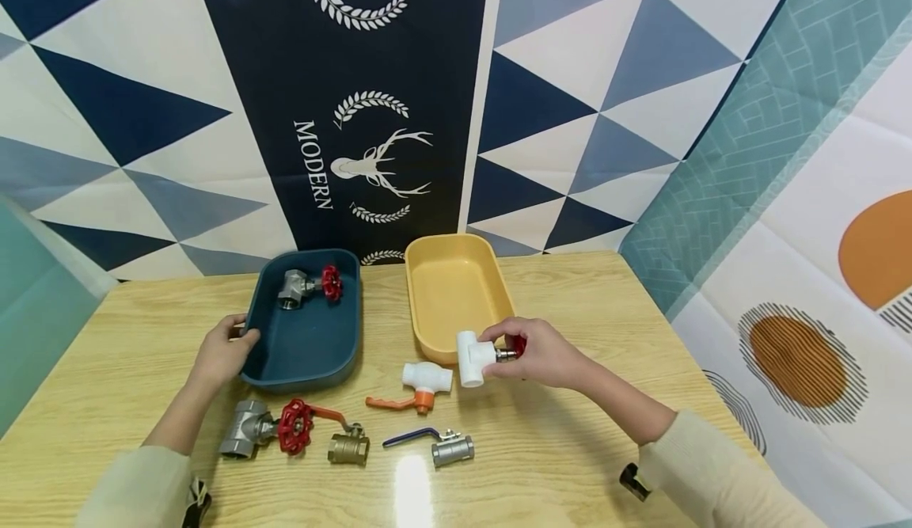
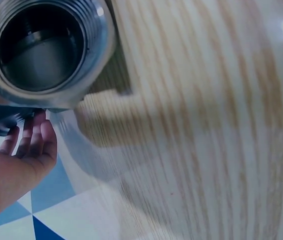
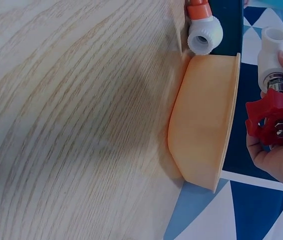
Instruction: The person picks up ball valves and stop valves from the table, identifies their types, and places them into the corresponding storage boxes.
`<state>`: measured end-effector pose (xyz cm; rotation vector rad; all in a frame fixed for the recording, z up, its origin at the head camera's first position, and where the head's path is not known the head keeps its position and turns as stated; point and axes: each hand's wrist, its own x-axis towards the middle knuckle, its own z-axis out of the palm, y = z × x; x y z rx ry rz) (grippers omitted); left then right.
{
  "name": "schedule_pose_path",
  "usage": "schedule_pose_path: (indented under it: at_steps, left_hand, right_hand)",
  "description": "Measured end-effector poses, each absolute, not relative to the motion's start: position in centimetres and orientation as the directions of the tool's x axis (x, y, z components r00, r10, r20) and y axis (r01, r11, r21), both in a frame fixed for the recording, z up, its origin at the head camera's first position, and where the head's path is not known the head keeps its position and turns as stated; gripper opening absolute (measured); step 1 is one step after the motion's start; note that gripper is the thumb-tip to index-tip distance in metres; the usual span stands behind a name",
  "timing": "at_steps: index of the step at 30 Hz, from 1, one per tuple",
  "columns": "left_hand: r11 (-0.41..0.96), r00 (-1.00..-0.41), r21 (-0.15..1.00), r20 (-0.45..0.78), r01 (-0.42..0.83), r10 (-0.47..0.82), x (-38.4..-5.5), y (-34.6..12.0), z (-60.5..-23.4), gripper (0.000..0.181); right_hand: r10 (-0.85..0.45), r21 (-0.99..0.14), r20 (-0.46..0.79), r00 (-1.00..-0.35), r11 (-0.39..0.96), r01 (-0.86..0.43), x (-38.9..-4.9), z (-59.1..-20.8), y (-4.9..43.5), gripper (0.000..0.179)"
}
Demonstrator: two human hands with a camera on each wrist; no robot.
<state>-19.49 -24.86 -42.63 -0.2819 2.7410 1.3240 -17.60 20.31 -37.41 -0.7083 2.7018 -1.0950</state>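
Note:
My right hand [image 1: 537, 351] holds a white plastic gate valve [image 1: 473, 358] by its stem and red handwheel [image 3: 276, 117], raised at the near right corner of a yellow bin [image 1: 456, 290]. At the left, my left hand [image 1: 224, 351] grips the rim of a dark blue bin [image 1: 302, 366], thumb at the edge and fingers against the outer wall. Inside that bin lies a metal valve with a red handwheel [image 1: 331, 283]. A larger metal gate valve [image 1: 248, 429] with a red wheel lies just in front of the left hand; its threaded opening [image 2: 44, 47] looms close in the left wrist view.
A white ball valve with an orange handle [image 1: 426, 389] lies before the yellow bin. Nearer are a brass valve with an orange lever [image 1: 348, 447] and a silver valve with a blue lever [image 1: 452, 450]. Patterned cloth [image 1: 370, 116] stands behind the wooden table [image 1: 577, 298].

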Motion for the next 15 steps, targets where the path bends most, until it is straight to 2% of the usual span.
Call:
schedule_pose_path:
  at_steps: [15]
  left_hand:
    - [0.597,-0.978,0.775,-0.155,-0.208,-0.139,-19.65,-24.85,-42.75,0.053]
  right_hand:
    - [-0.482,-0.687,0.04,-0.875,0.623,-0.374,-18.02,-37.46,19.28,0.037]
